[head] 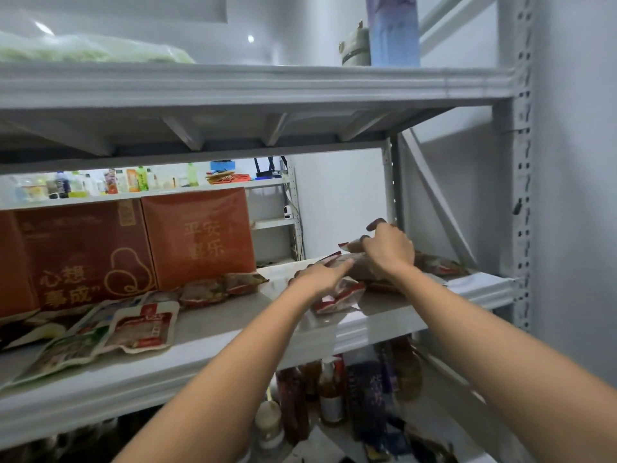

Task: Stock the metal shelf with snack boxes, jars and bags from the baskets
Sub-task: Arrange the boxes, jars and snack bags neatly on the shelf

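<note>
Hands both on the middle tier of the metal shelf [400, 325]: right hand [389, 247] curls its fingers round the top of a red snack bag [360, 265] in a pile, left hand [319, 279] lies flat-fingered just beside it on the same pile, grasping nothing. Red boxes [140, 245] stand well left of the grip, loose pouches [140, 325] left and nearer.

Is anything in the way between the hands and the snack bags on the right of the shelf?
No. The left hand lies flat on the snack bags and the right hand grips them from above, on the middle shelf. Nothing visible stands between.
</note>
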